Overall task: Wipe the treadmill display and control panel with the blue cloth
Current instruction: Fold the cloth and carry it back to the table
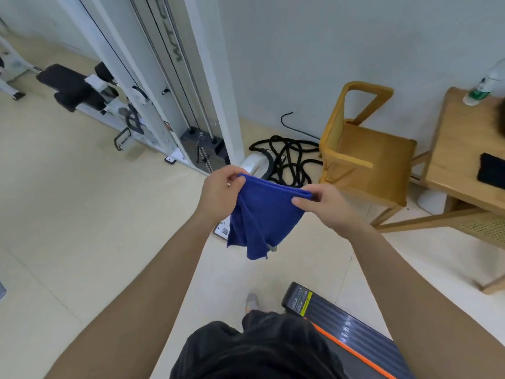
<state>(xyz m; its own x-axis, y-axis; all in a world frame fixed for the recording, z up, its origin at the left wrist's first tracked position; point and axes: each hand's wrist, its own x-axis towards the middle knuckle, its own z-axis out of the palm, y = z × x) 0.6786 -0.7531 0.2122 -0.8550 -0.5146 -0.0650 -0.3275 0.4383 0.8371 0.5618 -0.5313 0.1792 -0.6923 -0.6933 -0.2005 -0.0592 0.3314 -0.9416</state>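
The blue cloth (262, 214) hangs in the air in front of me, folded along its top edge and drooping below. My left hand (221, 192) pinches its upper left corner. My right hand (325, 203) pinches the upper right corner. A dark treadmill deck end (341, 321) with an orange stripe and a warning label lies on the floor at the lower right, below the cloth. The treadmill's display and control panel are not in view.
A white cable weight machine (175, 86) stands at the left with a black bench (71, 86). A coil of black rope (287, 160) lies by the wall. A wooden chair (363, 157) and wooden table (464, 149) with a bottle (483, 86) stand right.
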